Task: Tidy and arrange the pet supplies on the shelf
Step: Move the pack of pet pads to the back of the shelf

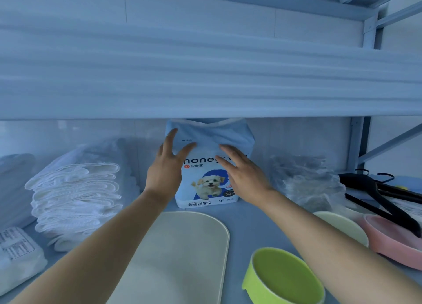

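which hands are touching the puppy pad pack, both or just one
Touching, both. Head view: the left hand lies with straight fingers flat against the upper left of the puppy pad pack, and the right hand lies flat across its printed front.

Low overhead at 12 o'clock: upper shelf board (205, 75), just over the training-pad pack (210, 185). Bare strips at 9 and 3 o'clock, hemmed by folded pad stack (75, 201) and plastic-wrapped bundle (306, 182).

I see the pad pack (206, 189) upright at centre frame on the shelf (246, 223), a stack of folded pads (75, 201) left of it and a plastic bag (306, 185) right of it. Before it lies a mat (178, 258) (a bowl (283, 278) just right), with hangers (383, 196) at the right edge.
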A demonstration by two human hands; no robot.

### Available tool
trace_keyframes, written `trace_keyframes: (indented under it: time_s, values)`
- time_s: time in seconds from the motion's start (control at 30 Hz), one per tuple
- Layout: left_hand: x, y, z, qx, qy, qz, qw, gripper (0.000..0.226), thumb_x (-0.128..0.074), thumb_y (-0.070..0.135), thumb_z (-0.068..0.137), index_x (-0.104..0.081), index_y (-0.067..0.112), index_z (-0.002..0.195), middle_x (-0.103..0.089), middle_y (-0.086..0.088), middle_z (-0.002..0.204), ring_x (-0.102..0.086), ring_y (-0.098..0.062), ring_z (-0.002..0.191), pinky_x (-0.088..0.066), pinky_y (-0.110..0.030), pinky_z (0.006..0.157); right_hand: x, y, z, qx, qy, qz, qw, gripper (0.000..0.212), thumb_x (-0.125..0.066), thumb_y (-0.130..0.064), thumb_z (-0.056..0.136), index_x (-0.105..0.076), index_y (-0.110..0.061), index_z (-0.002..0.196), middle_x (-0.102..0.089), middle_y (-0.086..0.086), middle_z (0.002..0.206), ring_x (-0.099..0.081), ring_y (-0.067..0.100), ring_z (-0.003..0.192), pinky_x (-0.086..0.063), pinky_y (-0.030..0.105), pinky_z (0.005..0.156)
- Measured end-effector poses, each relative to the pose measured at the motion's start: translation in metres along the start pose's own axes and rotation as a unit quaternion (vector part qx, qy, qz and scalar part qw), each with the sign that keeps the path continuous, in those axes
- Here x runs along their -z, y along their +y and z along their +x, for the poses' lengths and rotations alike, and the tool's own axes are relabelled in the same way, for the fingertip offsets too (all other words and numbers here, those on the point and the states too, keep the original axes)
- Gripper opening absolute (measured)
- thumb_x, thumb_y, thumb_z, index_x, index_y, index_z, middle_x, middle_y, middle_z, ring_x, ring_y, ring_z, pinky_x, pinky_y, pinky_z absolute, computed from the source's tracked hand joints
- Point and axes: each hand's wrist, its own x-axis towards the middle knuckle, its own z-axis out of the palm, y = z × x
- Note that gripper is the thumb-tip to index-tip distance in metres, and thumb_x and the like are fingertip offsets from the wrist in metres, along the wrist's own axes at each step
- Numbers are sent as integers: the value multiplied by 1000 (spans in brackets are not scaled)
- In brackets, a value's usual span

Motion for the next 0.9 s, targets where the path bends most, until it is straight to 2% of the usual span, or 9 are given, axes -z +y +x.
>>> trace_keyframes:
  time_s: [0.07, 0.13, 0.2, 0.27, 0.3, 0.37, 0.53, 0.73, 0.9]
  values:
    - [-11, -1, -5, -14, -28, 60, 998, 99, -61, -17, 70, -25, 37, 144, -10, -4, 155, -27, -32, 137, -41, -22, 41, -5, 5, 3, 0, -13, 5, 1000, 65, -57, 8, 78, -42, -11, 138, -21, 7, 155, -24, 23, 141, -36, 34, 108]
    - [-20, -3, -11, -20, -27, 97, 995, 109, -57, -21, 64, -13, 32, 148, -7, -5, 157, -18, -35, 141, -50, -25, 45, -11, 9, 4, 14, -32, -9, 999, 70, -54, 5, 80, -31, -14, 144, -1, 3, 157, -5, 21, 145, -23, 35, 114]
    - [-27, -6, -13, -30, -25, 117, 992, 109, -54, -21, 62, -8, 25, 149, -1, -7, 157, -13, -39, 141, -55, -40, 74, -17, 12, 5, 20, -50, -32, 998, 76, -53, -1, 82, -18, -16, 148, 21, -1, 153, 17, 18, 142, -13, 35, 116]
    - [-34, -9, -14, -30, -35, 140, 989, 109, -53, -17, 66, 4, 24, 148, 21, -4, 154, 7, -34, 143, -34, -51, 104, -21, 16, 9, 14, -66, -50, 996, 80, -53, -6, 85, -8, -18, 149, 35, -3, 146, 30, 16, 135, -9, 37, 116]
    - [-38, -11, -14, -28, -43, 154, 987, 107, -53, -14, 69, 9, 24, 148, 31, -3, 150, 20, -30, 141, -24, -50, 110, -23, 17, 11, 10, -70, -49, 996, 81, -53, -8, 85, -5, -18, 149, 38, -4, 144, 32, 16, 133, -8, 37, 117]
    - [-44, -13, -14, -26, -64, 180, 981, 100, -52, -9, 74, 6, 24, 148, 41, -2, 145, 32, -23, 135, -16, -48, 114, -27, 18, 14, 4, -74, -39, 997, 81, -53, -11, 86, -2, -16, 149, 40, -4, 143, 34, 16, 133, -8, 38, 117]
    - [-51, -15, -12, -34, -69, 179, 981, 89, -51, -7, 72, -11, 16, 149, 27, -5, 152, 17, -24, 141, -21, -49, 112, -44, 21, 12, -6, -80, -38, 996, 88, -52, -9, 84, 9, -15, 148, 45, -4, 142, 35, 19, 133, -8, 42, 118]
    - [-71, -24, -18, -51, -184, 178, 965, 85, -43, 1, 81, 7, 16, 148, 45, 3, 142, 26, -18, 139, -13, -45, 115, -65, 32, 12, -2, -141, -19, 990, 83, -47, -3, 84, 3, -19, 149, 40, -8, 143, 23, 19, 141, -12, 41, 116]
    - [-80, -23, -17, -6, -256, 151, 955, 87, -48, 11, 88, 14, 25, 147, 34, 8, 149, 14, -15, 144, -14, -41, 115, -78, 39, 13, -3, -177, 10, 984, 78, -45, -5, 88, 1, -20, 149, 23, -5, 155, 16, 16, 143, -13, 39, 118]
